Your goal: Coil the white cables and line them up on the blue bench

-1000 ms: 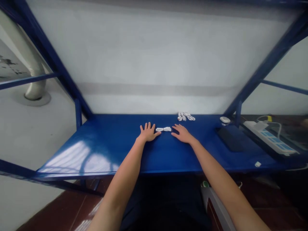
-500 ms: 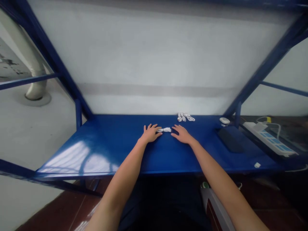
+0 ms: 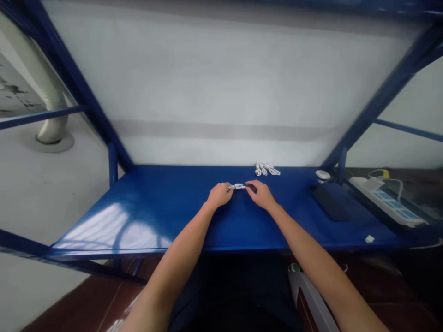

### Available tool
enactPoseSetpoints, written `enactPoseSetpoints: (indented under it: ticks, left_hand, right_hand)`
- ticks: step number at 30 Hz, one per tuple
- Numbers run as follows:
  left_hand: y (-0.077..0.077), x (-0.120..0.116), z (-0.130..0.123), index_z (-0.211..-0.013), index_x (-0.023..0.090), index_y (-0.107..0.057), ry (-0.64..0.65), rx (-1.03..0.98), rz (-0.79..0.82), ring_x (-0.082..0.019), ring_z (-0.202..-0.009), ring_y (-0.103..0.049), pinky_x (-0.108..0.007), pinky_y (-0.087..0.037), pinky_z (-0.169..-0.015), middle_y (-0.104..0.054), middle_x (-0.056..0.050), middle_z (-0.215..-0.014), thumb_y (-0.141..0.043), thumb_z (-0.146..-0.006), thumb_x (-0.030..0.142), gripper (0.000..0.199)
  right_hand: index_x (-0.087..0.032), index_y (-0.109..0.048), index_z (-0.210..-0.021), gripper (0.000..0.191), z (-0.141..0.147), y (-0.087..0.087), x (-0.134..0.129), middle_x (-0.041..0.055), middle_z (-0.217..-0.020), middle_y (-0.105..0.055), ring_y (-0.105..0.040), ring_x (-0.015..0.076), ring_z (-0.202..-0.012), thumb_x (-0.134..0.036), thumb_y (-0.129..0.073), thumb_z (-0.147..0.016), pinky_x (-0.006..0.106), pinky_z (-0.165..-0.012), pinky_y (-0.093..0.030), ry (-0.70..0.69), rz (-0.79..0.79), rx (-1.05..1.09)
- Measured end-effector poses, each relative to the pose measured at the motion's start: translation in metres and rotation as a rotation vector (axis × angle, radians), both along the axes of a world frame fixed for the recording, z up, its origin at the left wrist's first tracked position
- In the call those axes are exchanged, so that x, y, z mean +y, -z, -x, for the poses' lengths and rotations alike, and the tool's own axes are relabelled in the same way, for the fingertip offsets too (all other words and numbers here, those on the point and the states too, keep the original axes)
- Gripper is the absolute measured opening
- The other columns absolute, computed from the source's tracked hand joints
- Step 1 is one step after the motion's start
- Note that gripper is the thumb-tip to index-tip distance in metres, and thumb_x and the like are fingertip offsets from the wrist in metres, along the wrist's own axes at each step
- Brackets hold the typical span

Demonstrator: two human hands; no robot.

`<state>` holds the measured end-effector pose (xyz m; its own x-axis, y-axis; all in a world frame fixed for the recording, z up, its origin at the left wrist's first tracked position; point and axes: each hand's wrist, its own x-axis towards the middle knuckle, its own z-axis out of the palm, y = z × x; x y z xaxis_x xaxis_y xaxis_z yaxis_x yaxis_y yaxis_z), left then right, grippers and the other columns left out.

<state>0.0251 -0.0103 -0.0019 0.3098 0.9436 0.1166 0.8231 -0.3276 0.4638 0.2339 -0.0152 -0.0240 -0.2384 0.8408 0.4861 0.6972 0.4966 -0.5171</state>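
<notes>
Fingers of the left hand [image 3: 220, 195] grip the crosswise white cable bundle [image 3: 238, 186] (I can't tell if the right hand [image 3: 262, 195] grips).

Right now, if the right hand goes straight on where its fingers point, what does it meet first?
The right hand would likely meet the near cable first; whether they already touch, I cannot tell.

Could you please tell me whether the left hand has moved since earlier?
Yes, the left hand has shifted rightward, judged against the coiled white cables at the back of the blue table.
</notes>
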Motion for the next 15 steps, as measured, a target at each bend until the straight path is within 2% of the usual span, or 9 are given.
enactPoseSetpoints:
  ticks: [2, 4, 10, 12, 15]
  left_hand:
    - [-0.001, -0.002, -0.001, -0.094, 0.021, -0.070, 0.008, -0.031, -0.010, -0.023, -0.082, -0.065, -0.027, -0.041, -0.067, -0.072, -0.009, -0.088, -0.044, -0.092, 0.032, 0.028]
    - [-0.001, -0.005, -0.003, -0.092, 0.020, -0.070, 0.039, -0.081, -0.028, -0.023, -0.083, -0.065, -0.027, -0.041, -0.068, -0.072, -0.010, -0.089, -0.044, -0.092, 0.032, 0.029]
    - [0.004, -0.009, -0.014, -0.080, 0.019, -0.069, 0.101, -0.322, -0.042, -0.021, -0.080, -0.062, -0.027, -0.042, -0.070, -0.069, -0.009, -0.082, -0.049, -0.090, 0.032, 0.026]
    - [0.004, -0.008, -0.018, -0.079, 0.018, -0.068, 0.079, -0.511, 0.080, -0.019, -0.074, -0.061, -0.025, -0.042, -0.065, -0.066, -0.007, -0.077, -0.053, -0.088, 0.031, 0.022]
    - [0.000, -0.008, -0.021, -0.086, 0.015, -0.065, 0.026, -0.889, 0.459, -0.015, -0.063, -0.060, -0.024, -0.042, -0.055, -0.064, -0.004, -0.073, -0.057, -0.084, 0.028, 0.015]
  right_hand:
    - [-0.021, -0.067, -0.108, 0.026, 0.010, -0.003, -0.007, 0.0082, -0.096, -0.069, -0.064, 0.0218, -0.090, -0.031, -0.052, -0.090, 0.036, -0.083, -0.053, -0.032, -0.076, -0.011]
    - [-0.021, -0.066, -0.107, 0.024, 0.018, -0.006, -0.013, 0.0080, -0.095, -0.067, -0.062, 0.0226, -0.093, -0.029, -0.053, -0.089, 0.036, -0.082, -0.052, -0.039, -0.107, -0.079]
    - [-0.022, -0.068, -0.096, 0.021, 0.028, -0.006, -0.019, 0.0106, -0.098, -0.065, -0.059, 0.0252, -0.098, -0.023, -0.048, -0.091, 0.036, -0.081, -0.051, 0.077, -0.103, -0.233]
    - [-0.022, -0.069, -0.095, 0.024, 0.028, -0.006, -0.019, 0.0110, -0.096, -0.065, -0.058, 0.0253, -0.096, -0.022, -0.045, -0.093, 0.036, -0.080, -0.051, 0.089, -0.116, -0.235]
    - [-0.023, -0.069, -0.097, 0.026, 0.029, -0.007, -0.019, 0.0097, -0.096, -0.066, -0.058, 0.0241, -0.095, -0.021, -0.043, -0.094, 0.035, -0.079, -0.050, 0.073, -0.170, -0.237]
